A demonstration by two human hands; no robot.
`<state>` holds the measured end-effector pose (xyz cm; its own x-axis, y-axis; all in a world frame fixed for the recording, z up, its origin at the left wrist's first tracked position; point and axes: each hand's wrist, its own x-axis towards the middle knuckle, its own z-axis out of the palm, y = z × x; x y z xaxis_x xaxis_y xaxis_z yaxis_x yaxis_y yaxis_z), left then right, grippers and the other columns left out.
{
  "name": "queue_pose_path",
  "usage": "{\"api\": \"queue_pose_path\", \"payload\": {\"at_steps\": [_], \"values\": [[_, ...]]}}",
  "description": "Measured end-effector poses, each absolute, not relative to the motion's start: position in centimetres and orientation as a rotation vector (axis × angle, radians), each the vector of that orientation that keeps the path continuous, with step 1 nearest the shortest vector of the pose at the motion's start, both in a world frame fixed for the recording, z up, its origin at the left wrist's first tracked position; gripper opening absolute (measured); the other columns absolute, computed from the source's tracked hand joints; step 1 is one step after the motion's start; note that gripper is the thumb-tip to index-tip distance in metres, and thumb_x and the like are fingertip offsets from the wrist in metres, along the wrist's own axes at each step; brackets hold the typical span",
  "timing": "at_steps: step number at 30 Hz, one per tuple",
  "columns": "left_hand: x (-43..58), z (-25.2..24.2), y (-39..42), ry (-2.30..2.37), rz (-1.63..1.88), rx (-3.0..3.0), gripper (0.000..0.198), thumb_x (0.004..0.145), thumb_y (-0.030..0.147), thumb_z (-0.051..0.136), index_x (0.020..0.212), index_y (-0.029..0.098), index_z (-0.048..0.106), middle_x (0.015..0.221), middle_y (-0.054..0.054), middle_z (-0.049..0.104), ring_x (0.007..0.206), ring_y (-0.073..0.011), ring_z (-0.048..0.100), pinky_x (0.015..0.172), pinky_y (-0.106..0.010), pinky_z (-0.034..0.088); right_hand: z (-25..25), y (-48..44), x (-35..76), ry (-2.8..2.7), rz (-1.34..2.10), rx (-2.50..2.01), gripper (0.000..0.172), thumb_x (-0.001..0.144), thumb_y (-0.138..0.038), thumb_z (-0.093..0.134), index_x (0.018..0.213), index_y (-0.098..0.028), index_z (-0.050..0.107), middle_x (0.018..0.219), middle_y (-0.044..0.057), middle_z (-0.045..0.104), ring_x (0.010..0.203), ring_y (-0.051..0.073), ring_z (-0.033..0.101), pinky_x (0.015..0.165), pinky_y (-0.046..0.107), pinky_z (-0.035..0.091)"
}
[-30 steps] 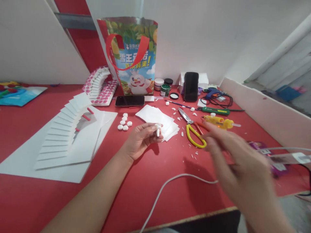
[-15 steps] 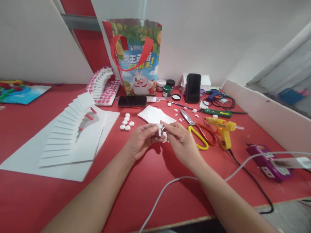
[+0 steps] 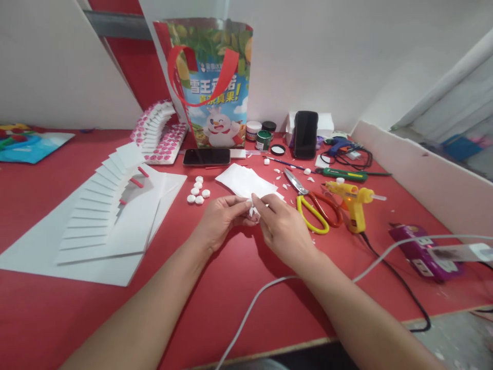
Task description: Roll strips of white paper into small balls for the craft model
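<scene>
Over the middle of the red table, my left hand pinches a small white piece between thumb and fingers. My right hand meets it from the right, its thumb and forefinger closed on the same piece, which is mostly hidden by the fingers. Just beyond my hands lie white paper sheets. Several small round white pieces are grouped to the left. Scissors with yellow and red handles lie open to the right, with white scraps around the blades.
A fanned white stair model stands on boards at left. Behind are a colourful bag, a phone and paint jars. At right are a yellow glue gun, a purple box and a white cable crossing the table.
The view has shifted slightly. My right fingers have closed further over the white piece, which now shows less between my hands.
</scene>
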<state>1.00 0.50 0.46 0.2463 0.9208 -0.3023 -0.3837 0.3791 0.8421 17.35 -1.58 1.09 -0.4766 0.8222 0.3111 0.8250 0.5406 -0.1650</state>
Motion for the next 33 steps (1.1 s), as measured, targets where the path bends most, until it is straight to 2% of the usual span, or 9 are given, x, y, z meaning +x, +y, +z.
{"api": "queue_pose_path", "payload": {"at_steps": [9, 14, 17, 19, 20, 23, 27, 31, 33], "values": [[1.1, 0.4, 0.5, 0.943, 1.028, 0.696, 0.033, 0.059, 0.031, 0.092, 0.077, 0.009, 0.076, 0.069, -0.005, 0.072, 0.060, -0.0113, 0.066, 0.061, -0.022, 0.057, 1.1, -1.9, 16.6, -2.578, -0.189, -1.436, 0.056, 0.089, -0.002, 0.045, 0.144, 0.001, 0.050, 0.111, 0.018, 0.068, 0.084, 0.026, 0.066, 0.062, 0.035, 0.051], [0.8, 0.3, 0.8, 0.889, 1.117, 0.569, 0.029, 0.059, 0.024, 0.090, 0.076, 0.007, 0.076, 0.072, -0.005, 0.072, 0.064, -0.0097, 0.066, 0.061, -0.018, 0.056, 0.7, -2.3, 16.7, -2.439, -0.178, -1.173, 0.046, 0.093, -0.006, 0.042, 0.135, -0.001, 0.059, 0.109, 0.018, 0.071, 0.082, 0.025, 0.067, 0.065, 0.036, 0.053], [0.7, 0.4, 1.0, 0.868, 1.135, 0.549, 0.026, 0.062, 0.022, 0.088, 0.080, 0.007, 0.076, 0.070, -0.004, 0.071, 0.062, -0.0093, 0.065, 0.060, -0.017, 0.056, 1.1, -2.3, 17.0, -2.129, 0.079, -1.068, 0.033, 0.094, -0.012, 0.047, 0.118, -0.007, 0.069, 0.103, 0.015, 0.073, 0.080, 0.020, 0.068, 0.067, 0.031, 0.052], [0.6, 0.5, 1.0, 0.848, 1.108, 0.573, 0.026, 0.064, 0.022, 0.087, 0.083, 0.008, 0.077, 0.069, -0.004, 0.071, 0.060, -0.0098, 0.065, 0.061, -0.019, 0.056, 1.6, -1.9, 17.2, -1.821, 0.399, -1.159, 0.018, 0.093, -0.020, 0.056, 0.095, -0.013, 0.072, 0.081, 0.007, 0.071, 0.065, 0.014, 0.062, 0.059, 0.026, 0.047], [0.6, 0.6, 1.0, 0.834, 1.094, 0.593, 0.027, 0.065, 0.022, 0.086, 0.086, 0.008, 0.077, 0.070, -0.004, 0.071, 0.060, -0.0103, 0.065, 0.061, -0.021, 0.057, 1.9, -1.7, 17.4, -1.661, 0.588, -1.210, 0.017, 0.091, -0.026, 0.061, 0.083, -0.015, 0.070, 0.068, 0.002, 0.065, 0.055, 0.011, 0.054, 0.053, 0.024, 0.042], [0.7, 0.7, 0.6, 0.790, 1.068, 0.668, 0.028, 0.069, 0.024, 0.085, 0.091, 0.010, 0.078, 0.073, -0.004, 0.072, 0.061, -0.0117, 0.066, 0.063, -0.024, 0.057, 2.2, -0.9, 17.8, -1.223, 1.099, -1.242, 0.039, 0.082, -0.045, 0.074, 0.058, -0.017, 0.058, 0.046, -0.006, 0.043, 0.041, 0.006, 0.031, 0.042, 0.023, 0.026], [0.9, 0.6, 0.2, 0.739, 1.053, 0.798, 0.024, 0.074, 0.026, 0.083, 0.093, 0.013, 0.079, 0.073, -0.004, 0.073, 0.065, -0.0136, 0.067, 0.066, -0.028, 0.056, 2.1, -0.4, 17.8, -1.021, 1.491, -1.160, 0.057, 0.070, -0.060, 0.080, 0.047, -0.018, 0.050, 0.041, -0.005, 0.039, 0.038, 0.004, 0.025, 0.040, 0.023, 0.015], [1.0, 0.4, 0.0, 0.687, 1.023, 0.959, 0.023, 0.081, 0.029, 0.079, 0.098, 0.014, 0.079, 0.076, -0.006, 0.074, 0.068, -0.0145, 0.067, 0.071, -0.029, 0.055, 2.1, -0.5, 17.4, -1.034, 1.680, -1.125, 0.060, 0.062, -0.062, 0.085, 0.045, -0.015, 0.052, 0.051, 0.003, 0.056, 0.043, 0.005, 0.038, 0.040, 0.021, 0.014], [0.9, 0.4, -0.1, 0.691, 1.017, 1.035, 0.023, 0.085, 0.030, 0.076, 0.102, 0.016, 0.079, 0.079, -0.006, 0.075, 0.070, -0.0143, 0.067, 0.075, -0.029, 0.055, 2.2, -0.5, 17.2, -1.011, 1.717, -1.152, 0.058, 0.058, -0.061, 0.087, 0.047, -0.014, 0.054, 0.056, 0.004, 0.062, 0.043, 0.004, 0.039, 0.039, 0.019, 0.014]]}}
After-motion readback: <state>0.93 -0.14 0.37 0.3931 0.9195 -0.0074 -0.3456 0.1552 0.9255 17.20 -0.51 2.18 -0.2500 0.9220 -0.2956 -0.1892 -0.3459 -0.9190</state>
